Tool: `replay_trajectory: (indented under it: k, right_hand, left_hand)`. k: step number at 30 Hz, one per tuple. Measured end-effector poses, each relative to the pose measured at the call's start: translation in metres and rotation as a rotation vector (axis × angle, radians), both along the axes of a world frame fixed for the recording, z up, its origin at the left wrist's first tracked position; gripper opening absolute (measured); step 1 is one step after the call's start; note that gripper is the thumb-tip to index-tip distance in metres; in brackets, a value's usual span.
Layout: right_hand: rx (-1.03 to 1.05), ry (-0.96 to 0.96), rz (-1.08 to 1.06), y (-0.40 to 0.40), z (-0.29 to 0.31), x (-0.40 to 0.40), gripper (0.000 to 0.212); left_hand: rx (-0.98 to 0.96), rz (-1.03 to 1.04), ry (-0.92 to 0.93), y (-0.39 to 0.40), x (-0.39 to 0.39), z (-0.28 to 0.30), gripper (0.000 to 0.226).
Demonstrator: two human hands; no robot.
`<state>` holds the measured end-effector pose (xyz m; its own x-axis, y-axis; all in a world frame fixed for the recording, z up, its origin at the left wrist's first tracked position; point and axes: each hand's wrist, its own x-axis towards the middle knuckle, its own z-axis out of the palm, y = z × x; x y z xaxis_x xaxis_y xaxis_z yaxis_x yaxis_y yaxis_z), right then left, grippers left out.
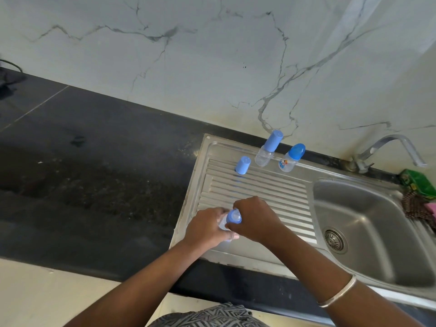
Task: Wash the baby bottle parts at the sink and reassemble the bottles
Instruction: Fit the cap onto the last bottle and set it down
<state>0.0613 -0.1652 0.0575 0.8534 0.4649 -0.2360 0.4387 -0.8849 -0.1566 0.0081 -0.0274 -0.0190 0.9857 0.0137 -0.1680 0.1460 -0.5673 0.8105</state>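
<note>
Over the near left corner of the ribbed drainboard (pixel 259 190), a small clear bottle (pixel 223 226) is held between both hands. The left hand (pixel 207 226) wraps around the bottle body from the left and below; the right hand (pixel 253 220) curls its fingers round the blue collar (pixel 234 217) at the bottle's top, from the right. Both grips are closed on the same assembly, one on each end. The bottle's long axis appears to tilt up toward the camera, with the collar uppermost, though the hands hide most of the body. The likely step is threading the collar, so the turn would be made about that axis by the right hand while the left steadies the body. At the far edge of the drainboard stand a loose blue cap (pixel 243 165), a capped bottle (pixel 267 149) with a tall cap, and a printed bottle (pixel 291 158) with a domed blue lid. The loose cap lies beyond the hands, somewhat nearer the right. The sink basin (pixel 368 208) and tap (pixel 391 147) lie to the right.
</note>
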Motion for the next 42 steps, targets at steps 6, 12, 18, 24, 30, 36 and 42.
replay_trajectory:
  k: [6, 12, 18, 24, 30, 36, 42]
  right_hand:
    - [0.023, 0.023, 0.085, -0.004, -0.002, 0.0, 0.011]
    - [0.068, 0.046, 0.172, -0.008, 0.01, 0.006, 0.025]
    - [0.095, 0.017, 0.257, -0.009, 0.012, 0.006, 0.022]
    - [0.032, 0.004, 0.089, -0.007, 0.0, 0.002, 0.024]
    - [-0.051, -0.08, -0.045, -0.003, -0.006, -0.002, 0.055]
    - [0.008, -0.021, 0.138, -0.009, 0.004, 0.001, 0.052]
    - [0.004, 0.03, 0.203, -0.008, 0.003, 0.003, 0.026]
  left_hand:
    - [-0.001, 0.011, 0.028, 0.002, 0.003, 0.004, 0.066]
    - [0.0, 0.021, -0.002, 0.0, 0.002, 0.005, 0.059]
    - [-0.04, 0.024, 0.015, 0.001, 0.0, 0.007, 0.056]
    - [-0.073, 0.017, 0.033, 0.001, -0.001, 0.009, 0.056]
    - [-0.086, -0.005, 0.03, 0.001, -0.002, 0.007, 0.049]
    - [-0.107, 0.053, 0.067, 0.001, 0.0, 0.001, 0.071]
    - [-0.044, 0.06, 0.044, 0.0, 0.0, -0.001, 0.068]
